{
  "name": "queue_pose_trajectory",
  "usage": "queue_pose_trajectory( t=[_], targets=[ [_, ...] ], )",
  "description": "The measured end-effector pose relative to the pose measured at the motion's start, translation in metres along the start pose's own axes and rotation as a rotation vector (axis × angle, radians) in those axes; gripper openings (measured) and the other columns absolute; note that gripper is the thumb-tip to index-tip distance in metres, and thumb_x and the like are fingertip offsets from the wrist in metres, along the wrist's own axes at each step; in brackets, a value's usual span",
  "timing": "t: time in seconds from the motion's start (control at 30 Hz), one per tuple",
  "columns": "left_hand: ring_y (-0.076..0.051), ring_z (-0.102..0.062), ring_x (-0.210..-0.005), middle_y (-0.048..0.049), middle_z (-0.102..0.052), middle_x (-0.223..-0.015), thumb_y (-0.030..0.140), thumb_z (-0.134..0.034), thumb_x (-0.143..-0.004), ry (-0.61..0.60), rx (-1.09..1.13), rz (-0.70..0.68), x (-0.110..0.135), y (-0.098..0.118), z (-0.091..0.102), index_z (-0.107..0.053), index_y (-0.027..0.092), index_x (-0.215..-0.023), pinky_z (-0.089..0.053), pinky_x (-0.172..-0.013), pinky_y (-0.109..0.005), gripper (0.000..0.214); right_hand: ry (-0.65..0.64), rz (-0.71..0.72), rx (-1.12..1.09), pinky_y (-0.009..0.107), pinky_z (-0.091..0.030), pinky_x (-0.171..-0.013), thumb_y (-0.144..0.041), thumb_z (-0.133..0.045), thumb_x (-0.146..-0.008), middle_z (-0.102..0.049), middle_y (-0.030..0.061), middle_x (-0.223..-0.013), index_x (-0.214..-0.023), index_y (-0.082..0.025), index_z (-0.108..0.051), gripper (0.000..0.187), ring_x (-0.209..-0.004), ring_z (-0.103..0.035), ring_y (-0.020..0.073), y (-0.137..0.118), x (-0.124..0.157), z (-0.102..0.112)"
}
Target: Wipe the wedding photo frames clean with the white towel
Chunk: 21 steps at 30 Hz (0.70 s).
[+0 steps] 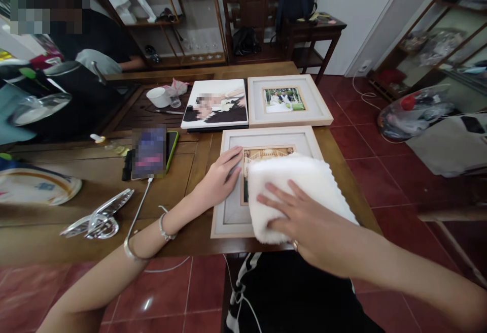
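Note:
A light wooden picture frame [232, 224] lies flat near the table's front edge, with a wide pale mat around a small photo [262, 153]. My left hand [220, 178] rests on its left side, fingers stretched out and holding nothing. Over the right part of the frame is a fluffy white cloth [304, 173] with a scalloped edge. My right hand [291, 211] grips this cloth from above, its fingers bent and pressed into the pile. Much of the photo is hidden under the cloth.
Behind lie another framed photo [319, 107] and a white-edged photo album [216, 87]. Left on the wooden table [178, 221] are a phone [149, 153] on a white cable, a shiny silver object [101, 216] and a white cup [159, 97]. A person [102, 33] sits across.

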<state>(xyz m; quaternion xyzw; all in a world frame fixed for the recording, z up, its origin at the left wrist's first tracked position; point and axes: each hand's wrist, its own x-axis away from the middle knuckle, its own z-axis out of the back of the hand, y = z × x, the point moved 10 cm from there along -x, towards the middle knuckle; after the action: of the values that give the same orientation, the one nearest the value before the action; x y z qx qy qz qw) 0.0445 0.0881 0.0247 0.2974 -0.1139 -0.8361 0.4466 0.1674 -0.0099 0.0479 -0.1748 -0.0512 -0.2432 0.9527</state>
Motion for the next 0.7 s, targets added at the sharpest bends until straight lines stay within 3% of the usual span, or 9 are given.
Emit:
queue_pose_trajectory(
  t=[0.13, 0.23, 0.37, 0.5, 0.7],
  targets=[
    [-0.029, -0.047, -0.135, -0.0211, -0.052, -0.141, 0.023, -0.042, -0.098, 0.006, 0.006, 0.0, 0.0, -0.001, 0.001, -0.055, 0.008, -0.133, -0.041, -0.112, -0.049, 0.041, 0.032, 0.034, -0.066, 0.06, -0.02, -0.117, -0.002, -0.047, -0.072, -0.032, 0.0105, -0.157, -0.115, -0.021, -0.063, 0.049, -0.149, -0.012, 0.0296, -0.023, 0.022, -0.002],
    [-0.029, -0.046, -0.136, -0.0201, -0.052, -0.142, 0.023, -0.042, -0.098, -0.005, 0.007, 0.005, 0.0, -0.002, 0.0, -0.054, 0.009, -0.134, -0.04, -0.112, -0.05, 0.041, 0.067, 0.018, -0.093, 0.058, -0.019, -0.118, 0.001, -0.045, -0.069, -0.031, 0.0079, -0.158, -0.116, -0.022, -0.061, 0.054, -0.149, -0.011, 0.0261, -0.019, 0.019, -0.005],
    [-0.029, -0.046, -0.136, -0.0197, -0.051, -0.143, 0.024, -0.042, -0.098, -0.025, 0.006, 0.012, 0.001, -0.003, -0.002, -0.054, 0.01, -0.135, -0.04, -0.112, -0.05, 0.041, 0.185, -0.118, -0.065, 0.06, -0.019, -0.118, 0.004, -0.041, -0.068, -0.028, 0.0106, -0.159, -0.123, -0.018, -0.057, 0.061, -0.149, -0.013, 0.0279, 0.017, 0.0, -0.001],
    [-0.03, -0.047, -0.135, -0.0207, -0.051, -0.142, 0.024, -0.043, -0.098, -0.004, 0.02, 0.001, 0.001, -0.002, 0.0, -0.055, 0.009, -0.134, -0.04, -0.112, -0.05, 0.041, 0.33, -0.274, 0.061, 0.063, -0.02, -0.116, 0.003, -0.042, -0.072, -0.026, 0.0172, -0.159, -0.125, -0.012, -0.055, 0.057, -0.148, -0.013, 0.0337, 0.061, -0.016, 0.016],
    [-0.029, -0.047, -0.135, -0.0178, -0.051, -0.143, 0.025, -0.043, -0.098, -0.003, 0.029, 0.0, 0.001, -0.002, 0.0, -0.056, 0.013, -0.133, -0.041, -0.112, -0.051, 0.039, 0.4, -0.298, 0.236, 0.069, -0.017, -0.113, 0.002, -0.038, -0.077, -0.024, 0.017, -0.159, -0.131, -0.012, -0.052, 0.058, -0.148, -0.013, 0.0369, 0.098, -0.046, 0.038]
  ],
)
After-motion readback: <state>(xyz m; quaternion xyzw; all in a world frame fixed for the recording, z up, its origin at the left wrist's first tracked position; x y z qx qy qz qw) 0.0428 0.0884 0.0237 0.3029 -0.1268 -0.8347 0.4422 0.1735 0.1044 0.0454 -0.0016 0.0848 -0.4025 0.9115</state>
